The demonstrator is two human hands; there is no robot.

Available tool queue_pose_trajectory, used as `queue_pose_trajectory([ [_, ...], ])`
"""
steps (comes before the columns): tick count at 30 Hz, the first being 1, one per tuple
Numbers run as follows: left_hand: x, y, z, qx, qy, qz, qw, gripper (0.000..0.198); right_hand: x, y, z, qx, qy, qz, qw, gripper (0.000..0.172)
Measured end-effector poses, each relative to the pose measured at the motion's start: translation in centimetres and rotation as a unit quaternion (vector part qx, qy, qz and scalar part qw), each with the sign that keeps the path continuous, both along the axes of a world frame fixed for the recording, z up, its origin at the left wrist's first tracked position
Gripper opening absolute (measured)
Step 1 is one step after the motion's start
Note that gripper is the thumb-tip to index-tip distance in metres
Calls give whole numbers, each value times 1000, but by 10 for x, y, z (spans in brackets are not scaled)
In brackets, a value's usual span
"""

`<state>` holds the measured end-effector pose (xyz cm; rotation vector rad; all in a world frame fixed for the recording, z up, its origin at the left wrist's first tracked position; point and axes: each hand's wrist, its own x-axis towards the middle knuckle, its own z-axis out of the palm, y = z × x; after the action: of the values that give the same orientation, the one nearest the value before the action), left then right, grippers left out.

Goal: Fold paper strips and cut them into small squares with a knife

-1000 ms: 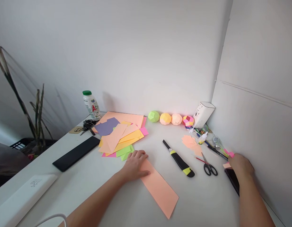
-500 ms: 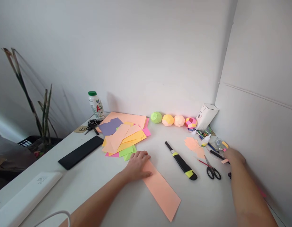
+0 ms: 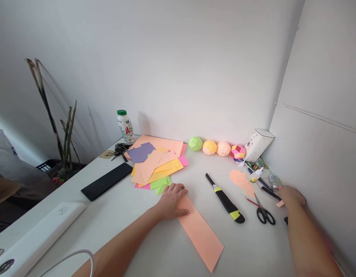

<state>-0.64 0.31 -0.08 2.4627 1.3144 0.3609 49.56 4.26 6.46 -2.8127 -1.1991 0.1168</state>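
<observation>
My left hand [image 3: 172,202] lies with its fingers out on the upper end of a long peach paper strip [image 3: 202,234], pressing it to the table. Over at the right wall, my right hand [image 3: 291,195] reaches in among small tools; its fingers are hidden, so I cannot make out any hold. Close to it are a dark pen-like tool [image 3: 270,192], a small clear bottle [image 3: 273,181] and a scrap of peach paper [image 3: 279,204]. Black-handled scissors [image 3: 266,216] and a black and lime utility knife [image 3: 227,202] lie between the hands.
Coloured paper sheets [image 3: 154,165] are piled behind my left hand. Four-sided view aside, several faceted paper balls [image 3: 209,147] line the wall beside a white paper holder [image 3: 258,145]. A glue bottle [image 3: 256,175], black slab [image 3: 107,181], white device [image 3: 42,238] and bottle [image 3: 126,127] stand around.
The view has swung slightly left, so everything sits further right. A small yellow piece by my right hand's fingers is now out of sight. My left hand stays on the strip.
</observation>
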Motion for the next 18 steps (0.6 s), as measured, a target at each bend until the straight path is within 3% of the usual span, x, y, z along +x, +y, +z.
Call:
queue_pose_trajectory([
  [3, 0, 0, 0, 2, 1, -2, 1000, 61, -9, -6, 4, -50, 27, -71, 996, 13],
  [6, 0, 1, 0, 5, 1, -1, 1000, 62, -19, -18, 12, -59, 51, -82, 994, 15],
  [9, 0, 1, -1, 5, -1, -1, 1000, 61, -28, -33, 25, -27, 40, -55, 997, 21],
  [15, 0, 0, -4, 1, -2, -2, 1000, 60, -44, -59, 64, 106, -82, 6, 991, 31],
  [18, -1, 0, -3, -3, -2, -3, 1000, 60, -44, -66, 78, 114, -111, 25, 987, 26],
])
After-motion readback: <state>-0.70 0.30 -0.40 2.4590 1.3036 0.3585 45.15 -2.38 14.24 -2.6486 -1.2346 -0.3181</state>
